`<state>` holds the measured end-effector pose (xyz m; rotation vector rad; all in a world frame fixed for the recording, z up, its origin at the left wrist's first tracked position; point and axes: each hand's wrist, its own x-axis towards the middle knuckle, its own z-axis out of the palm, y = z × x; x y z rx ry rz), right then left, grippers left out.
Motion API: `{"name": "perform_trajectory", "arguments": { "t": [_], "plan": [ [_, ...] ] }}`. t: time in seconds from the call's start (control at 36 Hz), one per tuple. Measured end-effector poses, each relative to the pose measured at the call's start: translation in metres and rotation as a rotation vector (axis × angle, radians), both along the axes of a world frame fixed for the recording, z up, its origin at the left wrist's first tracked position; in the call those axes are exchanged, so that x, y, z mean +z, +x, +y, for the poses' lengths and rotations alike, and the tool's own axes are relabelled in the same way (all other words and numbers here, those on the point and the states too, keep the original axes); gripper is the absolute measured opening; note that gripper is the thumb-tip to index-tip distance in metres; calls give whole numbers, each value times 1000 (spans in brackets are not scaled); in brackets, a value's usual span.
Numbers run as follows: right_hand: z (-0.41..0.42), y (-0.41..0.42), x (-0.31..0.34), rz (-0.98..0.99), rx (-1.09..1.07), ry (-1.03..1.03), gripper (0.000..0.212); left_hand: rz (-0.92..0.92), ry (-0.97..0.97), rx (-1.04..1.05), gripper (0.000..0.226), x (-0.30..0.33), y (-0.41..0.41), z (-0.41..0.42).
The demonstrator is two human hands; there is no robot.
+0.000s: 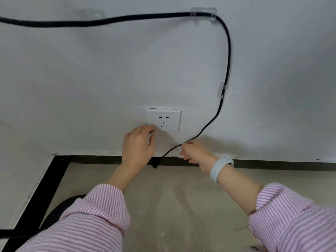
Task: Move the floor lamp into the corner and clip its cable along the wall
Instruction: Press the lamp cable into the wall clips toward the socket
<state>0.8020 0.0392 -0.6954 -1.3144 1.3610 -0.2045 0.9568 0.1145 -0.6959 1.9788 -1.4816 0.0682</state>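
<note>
A black cable (227, 51) runs along the white wall from the left edge, through a clear clip (203, 14) at the top right, then down through a second clear clip (221, 90). Its black plug end (155, 163) hangs by the dark skirting. My right hand (195, 153) pinches the cable just below and to the right of a white wall socket (164, 120). My left hand (139, 144) rests against the wall at the socket's lower left corner, fingers curled; whether it holds anything is hidden. A third clear clip (94, 13) sits on the wall above the cable.
A black skirting board (272, 165) runs along the wall's foot and turns toward me at the left corner (60, 160). The floor (172, 206) is bare grey concrete. A dark round object (54, 213), perhaps the lamp base, shows behind my left sleeve.
</note>
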Motion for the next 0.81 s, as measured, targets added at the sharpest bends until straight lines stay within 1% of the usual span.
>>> {"name": "perform_trajectory", "arguments": {
  "t": [0.08,0.17,0.28,0.36,0.5,0.56,0.64,0.69,0.75,0.81],
  "plan": [
    [3,9,21,-50,83,-166,20,-33,-73,5,16,31,11,8],
    [5,22,51,-161,173,-340,20,-78,-182,28,16,67,20,14],
    [5,44,103,-298,261,-679,17,-189,-329,42,17,117,29,22],
    [6,58,142,-343,292,-944,12,-300,-427,46,13,150,35,28],
    [13,70,193,-290,258,-1483,17,-500,-582,13,12,188,39,41],
    [15,72,204,-238,248,-1638,14,-603,-630,24,12,198,38,46],
    [18,75,214,-187,214,-1755,8,-749,-673,150,15,208,39,49],
    [20,78,218,-141,201,-1816,11,-820,-636,264,17,212,46,49],
    [19,81,221,-82,212,-1847,17,-851,-567,336,22,212,55,49],
    [16,84,223,-25,226,-1880,13,-854,-539,376,31,213,63,49]
  ]
}}
